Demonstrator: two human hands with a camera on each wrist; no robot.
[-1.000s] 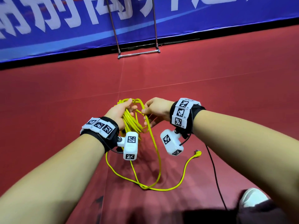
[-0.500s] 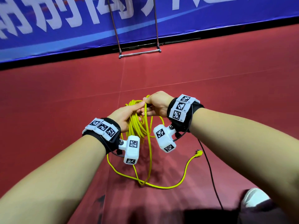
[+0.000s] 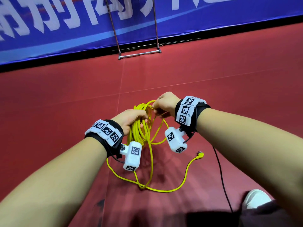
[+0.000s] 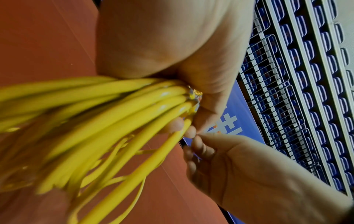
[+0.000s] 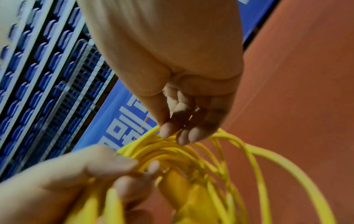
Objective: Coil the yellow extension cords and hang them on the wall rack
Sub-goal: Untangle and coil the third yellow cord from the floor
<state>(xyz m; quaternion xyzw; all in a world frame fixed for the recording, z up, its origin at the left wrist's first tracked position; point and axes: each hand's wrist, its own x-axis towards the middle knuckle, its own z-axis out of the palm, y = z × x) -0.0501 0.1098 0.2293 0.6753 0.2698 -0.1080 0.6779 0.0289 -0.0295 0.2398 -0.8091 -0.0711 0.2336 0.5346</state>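
A yellow extension cord [image 3: 141,128] hangs as a bundle of loops from my left hand [image 3: 139,117], whose fingers curl over the top of the coil [image 4: 114,106]. My right hand [image 3: 155,108] is just beyond and to the right, pinching one strand at the top of the bundle [image 5: 153,136]. A loose tail runs over the red floor to the yellow plug [image 3: 200,155]. The metal rack frame [image 3: 139,54] stands against the blue banner wall, well beyond both hands.
A thin black cable [image 3: 221,174] trails across the floor on the right. A white shoe [image 3: 255,199] and dark clothing sit at the lower right. The blue banner [image 3: 196,22] lines the back; red floor [image 3: 65,95] spreads all around.
My left fingers, stretched out half a second ago, have curled over the coil. The right hand has shifted slightly up and right with its strand. The plug has not moved.
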